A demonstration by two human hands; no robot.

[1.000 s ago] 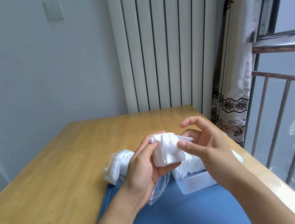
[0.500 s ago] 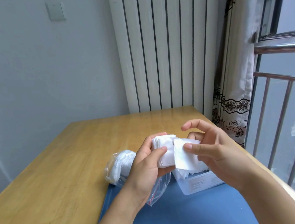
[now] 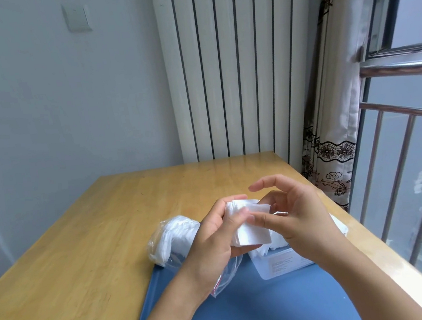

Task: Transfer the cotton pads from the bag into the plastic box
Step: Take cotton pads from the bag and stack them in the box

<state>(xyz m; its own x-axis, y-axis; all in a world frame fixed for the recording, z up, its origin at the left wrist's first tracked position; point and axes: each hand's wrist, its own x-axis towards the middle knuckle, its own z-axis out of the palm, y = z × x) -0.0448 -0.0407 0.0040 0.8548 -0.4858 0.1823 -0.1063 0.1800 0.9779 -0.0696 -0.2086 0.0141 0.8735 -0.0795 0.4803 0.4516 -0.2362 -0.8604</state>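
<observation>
Left hand [image 3: 214, 241]: a stack of cotton pads [image 3: 248, 224] is gripped, fingers curled round it.
Right hand [image 3: 295, 218]: the front pad is pinched by thumb and finger.
Bag [image 3: 171, 239]: laid at the blue mat's [image 3: 261, 309] far left corner.
Box [image 3: 285, 264]: seated on the mat by the table's [image 3: 83, 253] right edge, pads inside.
</observation>
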